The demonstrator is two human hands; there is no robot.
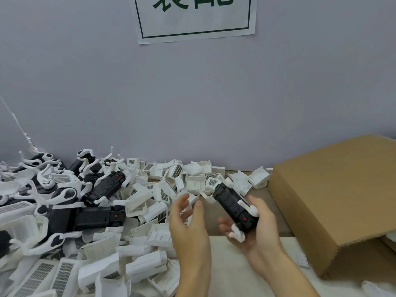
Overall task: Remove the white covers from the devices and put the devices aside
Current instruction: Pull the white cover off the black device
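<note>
My right hand (pixel 256 228) grips a black device (pixel 234 205) with white arms and a small red button, tilted up and to the left above the table. My left hand (pixel 188 219) is just left of it, thumb and fingers pinching a white cover (pixel 191 200) that is off the device. A heap of removed white covers (pixel 150 211) spreads across the table. A pile of black-and-white devices (pixel 64 189) lies at the far left.
A large brown cardboard box (pixel 334 198) lies on the right, its open side facing me. A grey wall with a white paper sign (pixel 195 18) stands behind the table. White paper covers the near table surface (pixel 233 273).
</note>
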